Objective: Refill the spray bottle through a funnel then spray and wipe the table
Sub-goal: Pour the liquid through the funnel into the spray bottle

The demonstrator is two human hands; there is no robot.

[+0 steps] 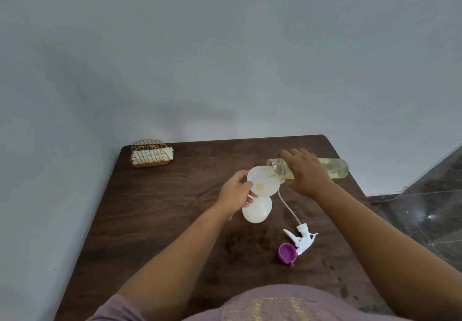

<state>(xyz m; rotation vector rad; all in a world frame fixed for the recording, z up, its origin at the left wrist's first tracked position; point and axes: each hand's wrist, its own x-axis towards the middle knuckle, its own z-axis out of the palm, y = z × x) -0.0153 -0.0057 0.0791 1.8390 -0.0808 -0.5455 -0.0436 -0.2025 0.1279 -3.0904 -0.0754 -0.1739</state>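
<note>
Your left hand (235, 195) is curled around the white funnel (263, 183), thumb on the near rim and fingers wrapped at the neck where it sits in the mouth of the white spray bottle (257, 209); the bottle stands upright on the dark wooden table (160, 220), near its middle. Your right hand (306, 170) grips a clear bottle (332, 168) from above, fingers closed over its body, and holds it tipped nearly level with its open threaded mouth at the far right rim of the funnel. Pale yellow liquid lies along the lower side of that clear bottle, and a small yellowish pool shows at the bottom of the funnel bowl. Your 2 hands are near each other but not touching, 1 on each side of the funnel. The white trigger sprayer head (303, 239) lies on the table to the near right of the spray bottle, off the bottle, with its thin dip tube (287, 208) curving back toward the funnel. Just beside the sprayer head, on its left, a purple cap (287, 252) rests with its open side facing up. At the far left corner of the table a gold wire holder (150, 153) stands with white napkins in it, well apart from everything else. A few dark wet spots mark the near right part of the tabletop.
</note>
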